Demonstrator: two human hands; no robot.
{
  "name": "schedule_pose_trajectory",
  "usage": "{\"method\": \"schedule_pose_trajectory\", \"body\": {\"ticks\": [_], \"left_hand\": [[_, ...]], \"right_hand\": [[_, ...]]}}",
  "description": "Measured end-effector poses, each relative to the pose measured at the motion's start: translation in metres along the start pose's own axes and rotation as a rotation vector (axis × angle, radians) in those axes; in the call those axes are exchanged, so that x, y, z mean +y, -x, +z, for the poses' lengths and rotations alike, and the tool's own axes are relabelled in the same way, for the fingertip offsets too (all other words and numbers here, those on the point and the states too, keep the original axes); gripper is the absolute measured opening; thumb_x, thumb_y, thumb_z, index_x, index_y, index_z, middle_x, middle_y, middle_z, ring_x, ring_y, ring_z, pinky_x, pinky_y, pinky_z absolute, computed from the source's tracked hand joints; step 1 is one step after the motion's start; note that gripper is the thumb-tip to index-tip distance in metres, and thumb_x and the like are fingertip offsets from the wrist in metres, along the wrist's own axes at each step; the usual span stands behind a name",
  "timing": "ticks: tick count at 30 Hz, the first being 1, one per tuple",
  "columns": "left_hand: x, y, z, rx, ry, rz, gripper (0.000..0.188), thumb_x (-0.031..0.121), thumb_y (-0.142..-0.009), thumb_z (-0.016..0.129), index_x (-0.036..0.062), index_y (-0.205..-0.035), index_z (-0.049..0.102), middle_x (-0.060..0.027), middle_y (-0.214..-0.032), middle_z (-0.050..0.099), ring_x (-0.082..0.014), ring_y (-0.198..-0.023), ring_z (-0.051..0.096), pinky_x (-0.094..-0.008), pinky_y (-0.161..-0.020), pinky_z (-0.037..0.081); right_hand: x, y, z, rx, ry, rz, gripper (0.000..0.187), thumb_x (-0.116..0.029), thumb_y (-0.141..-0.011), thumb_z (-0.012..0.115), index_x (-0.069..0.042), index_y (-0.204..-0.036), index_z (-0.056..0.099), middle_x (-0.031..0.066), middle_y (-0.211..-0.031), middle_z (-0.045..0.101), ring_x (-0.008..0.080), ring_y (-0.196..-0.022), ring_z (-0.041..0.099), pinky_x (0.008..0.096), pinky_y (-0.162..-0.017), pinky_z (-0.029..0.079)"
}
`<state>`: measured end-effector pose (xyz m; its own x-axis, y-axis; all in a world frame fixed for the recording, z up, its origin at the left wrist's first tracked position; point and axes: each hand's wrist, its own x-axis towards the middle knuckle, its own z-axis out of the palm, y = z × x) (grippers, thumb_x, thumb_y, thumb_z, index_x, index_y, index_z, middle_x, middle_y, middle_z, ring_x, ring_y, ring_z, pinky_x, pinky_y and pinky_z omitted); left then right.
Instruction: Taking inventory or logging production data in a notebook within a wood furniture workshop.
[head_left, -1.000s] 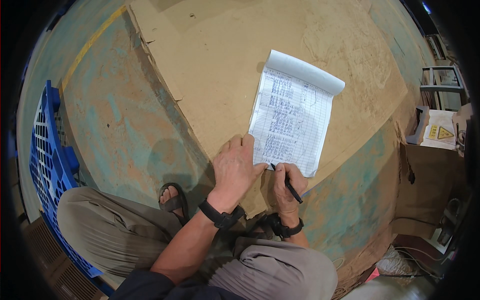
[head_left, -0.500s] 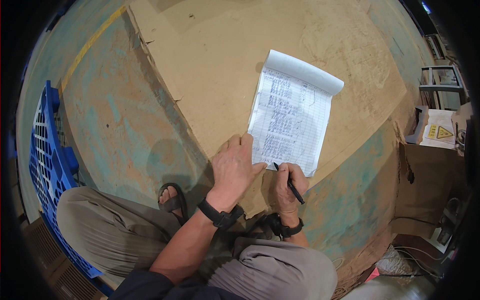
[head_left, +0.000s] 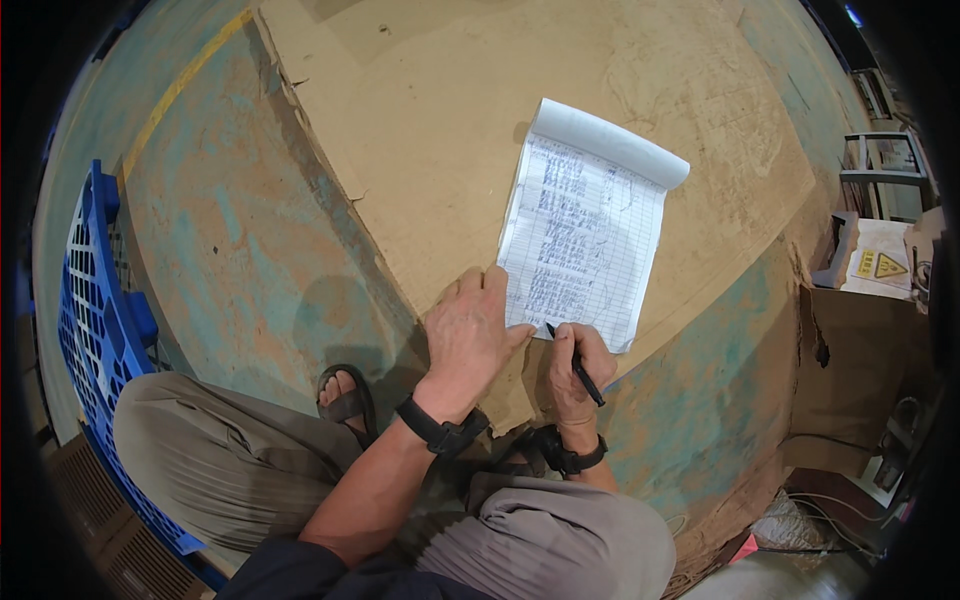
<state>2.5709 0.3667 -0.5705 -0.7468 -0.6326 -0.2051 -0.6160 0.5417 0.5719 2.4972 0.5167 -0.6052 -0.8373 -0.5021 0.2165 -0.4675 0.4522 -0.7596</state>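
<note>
A lined notepad (head_left: 610, 245) with handwritten rows lies on a flat cardboard sheet (head_left: 440, 130), its upper pages rolled back at the far end. My left hand (head_left: 468, 325) rests flat at the notepad's lower left edge, fingers stretched out and the thumb on the bottom corner. Pinched in my right hand (head_left: 580, 375) is a black pen (head_left: 587, 378). The pen's tip is at the bottom rows of the page. Each wrist wears a black band.
On the left stands a blue plastic pallet (head_left: 100, 330) with a grid of holes. To the right are a cardboard box (head_left: 850, 370), a yellow warning label (head_left: 882, 264) and loose cables (head_left: 830, 510). My sandalled foot (head_left: 346, 398) is beside the cardboard's edge.
The pen in my right hand has shifted slightly, its back end a little higher. The notepad has barely moved to the right; my left hand stays at its edge.
</note>
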Motion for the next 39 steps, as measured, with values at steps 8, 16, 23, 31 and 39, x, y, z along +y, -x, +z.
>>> {"method": "schedule_pose_trajectory", "body": {"ticks": [8, 16, 23, 31, 39], "left_hand": [[-0.002, -0.008, -0.016, -0.043, 0.029, -0.012, 0.050, 0.034, -0.074, 0.088, 0.0033, -0.105, 0.063, -0.0153, -0.099, 0.068, -0.0357, -0.099, 0.068, -0.0468, -0.081, 0.054], [0.002, -0.078, -0.046, 0.052, 0.062, -0.061, 0.053, 0.027, -0.085, 0.081, 0.0000, -0.127, 0.062, -0.0214, -0.115, 0.070, -0.0400, -0.109, 0.068, -0.0482, -0.091, 0.054], [0.028, -0.165, -0.069, 0.185, -0.010, 0.179, 0.058, 0.024, -0.082, 0.082, 0.0022, -0.132, 0.062, -0.0204, -0.119, 0.069, -0.0377, -0.108, 0.067, -0.0465, -0.092, 0.054], [0.021, -0.049, -0.061, -0.145, -0.083, 0.165, 0.030, 0.021, -0.083, 0.078, 0.0068, -0.107, 0.067, -0.0161, -0.097, 0.067, -0.0375, -0.095, 0.068, -0.0476, -0.079, 0.054], [0.018, 0.047, -0.010, -0.128, -0.114, 0.414, 0.039, 0.011, -0.086, 0.068, 0.0057, -0.124, 0.065, -0.0095, -0.099, 0.059, -0.0284, -0.093, 0.063, -0.0378, -0.079, 0.056]], "right_hand": [[0.004, -0.019, -0.050, 0.161, -0.215, 0.280, 0.022, -0.012, -0.104, 0.058, 0.001, -0.087, 0.065, 0.0065, -0.069, 0.058, 0.0156, -0.064, 0.054, 0.0331, -0.061, 0.046], [0.031, -0.053, -0.107, -0.150, 0.163, 0.433, 0.026, -0.015, -0.105, 0.056, 0.004, -0.120, 0.065, 0.0209, -0.098, 0.072, 0.0307, -0.091, 0.070, 0.0406, -0.085, 0.053], [0.033, -0.059, -0.100, -0.077, -0.139, 0.412, 0.036, -0.030, -0.109, 0.053, 0.002, -0.117, 0.067, 0.0111, -0.084, 0.065, 0.0191, -0.077, 0.060, 0.0342, -0.075, 0.051], [-0.006, -0.043, -0.068, -0.286, -0.326, 0.277, 0.023, -0.018, -0.103, 0.060, 0.000, -0.100, 0.073, 0.0089, -0.077, 0.066, 0.0171, -0.066, 0.060, 0.0347, -0.064, 0.050], [0.002, -0.013, -0.036, -0.203, -0.330, 0.183, 0.009, -0.006, -0.092, 0.072, 0.001, -0.096, 0.073, 0.0116, -0.077, 0.068, 0.0170, -0.064, 0.062, 0.0309, -0.061, 0.050]]}}
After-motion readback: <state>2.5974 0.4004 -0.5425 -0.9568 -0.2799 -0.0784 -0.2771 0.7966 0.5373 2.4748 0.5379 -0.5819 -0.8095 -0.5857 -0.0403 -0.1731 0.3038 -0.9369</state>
